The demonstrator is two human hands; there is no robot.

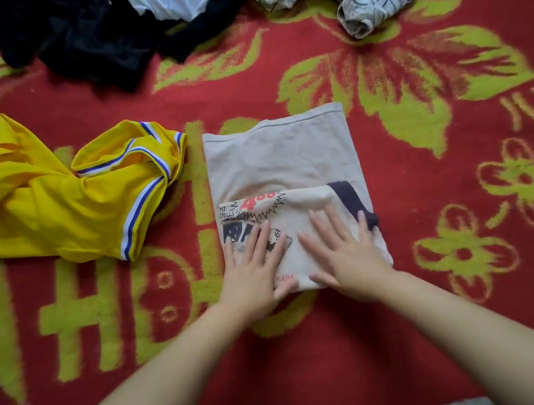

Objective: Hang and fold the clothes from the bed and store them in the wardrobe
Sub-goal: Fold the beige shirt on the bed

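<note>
Both grips flat — left hand (254, 266) and right hand (342, 253) press the folded beige printed T-shirt (281, 165) at centre of the red floral bed cover (443, 280) — crumpled yellow jersey (51, 206) at nine o'clock.

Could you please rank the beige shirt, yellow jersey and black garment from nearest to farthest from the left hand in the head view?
1. Beige shirt: under the left hand.
2. Yellow jersey: to the left.
3. Black garment: far, top left.
</note>
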